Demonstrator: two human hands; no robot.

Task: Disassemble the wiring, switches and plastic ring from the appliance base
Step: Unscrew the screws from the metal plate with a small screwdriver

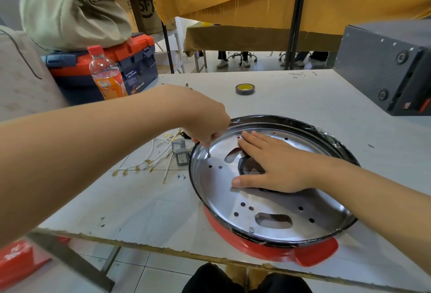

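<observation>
The red appliance base [314, 254] lies on the white table with its shiny metal plate [275, 220] facing up inside a black plastic ring [303, 121]. My right hand [277, 164] rests flat on the plate's middle, fingers straight. My left hand [205, 122] grips a screwdriver [207, 150] whose tip stands on a screw at the plate's left edge. Loose white wires [149, 164] with brass terminals and two grey rocker switches [180, 153] lie on the table left of the base. Two small screws [180, 176] lie beside them.
A roll of tape [245, 89] sits at the back of the table. A dark grey box [384, 66] stands at the right rear. An orange drink bottle [107, 75] and a blue and orange toolbox [130, 59] stand off the table's left rear corner.
</observation>
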